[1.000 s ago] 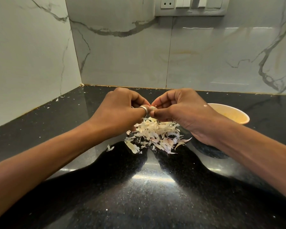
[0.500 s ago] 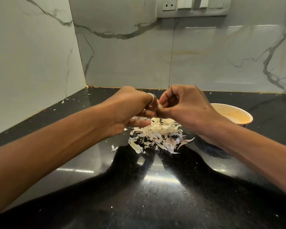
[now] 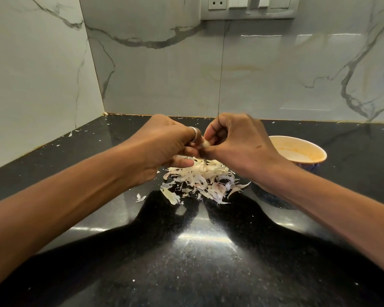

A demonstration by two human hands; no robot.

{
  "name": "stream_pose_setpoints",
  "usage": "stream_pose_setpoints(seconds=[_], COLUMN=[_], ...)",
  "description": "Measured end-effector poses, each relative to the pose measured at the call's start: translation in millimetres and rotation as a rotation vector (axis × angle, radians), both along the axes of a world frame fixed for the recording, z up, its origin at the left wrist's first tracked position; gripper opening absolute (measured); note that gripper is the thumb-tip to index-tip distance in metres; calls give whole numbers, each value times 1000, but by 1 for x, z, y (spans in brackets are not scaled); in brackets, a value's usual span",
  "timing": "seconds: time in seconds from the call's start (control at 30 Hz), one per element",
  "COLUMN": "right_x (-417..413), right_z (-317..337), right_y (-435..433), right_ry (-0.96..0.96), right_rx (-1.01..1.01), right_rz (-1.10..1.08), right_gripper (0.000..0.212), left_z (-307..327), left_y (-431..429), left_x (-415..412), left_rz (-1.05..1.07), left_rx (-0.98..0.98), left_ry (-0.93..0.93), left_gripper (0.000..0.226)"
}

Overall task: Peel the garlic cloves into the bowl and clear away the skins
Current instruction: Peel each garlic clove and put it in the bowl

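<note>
Turned since a second ago, the left hand and right hand both pinch one garlic clove above the skin pile. Peeling looks under way. Next, the bare clove should drop into the bowl at 3 o'clock.

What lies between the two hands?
In the head view, a garlic clove sits between left hand and right hand, both pinching it.
</note>
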State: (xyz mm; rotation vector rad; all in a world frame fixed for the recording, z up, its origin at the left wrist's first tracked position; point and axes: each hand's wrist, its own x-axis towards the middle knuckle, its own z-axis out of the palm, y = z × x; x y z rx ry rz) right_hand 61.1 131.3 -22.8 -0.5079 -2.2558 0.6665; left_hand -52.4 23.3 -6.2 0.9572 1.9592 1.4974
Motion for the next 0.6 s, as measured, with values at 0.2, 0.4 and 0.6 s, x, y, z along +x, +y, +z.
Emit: stream_pose_setpoints(seconds=[0.2,0.4,0.6], right_x=[-2,2,2], right_z=[3,8,7], right_y=[2,3,5], right_ry=[-5,-12,-10], right_rx=[-263,-554,-466], right_rz=[107,244,181], right_gripper=[28,14,14], left_z=[1,-1,-3], left_y=[-7,-8,-7], left_x=[-3,-5,-4], left_rz=[-24,-13,-15], left_rx=[51,72,67], left_ry=[35,68,107], left_gripper=[15,14,9])
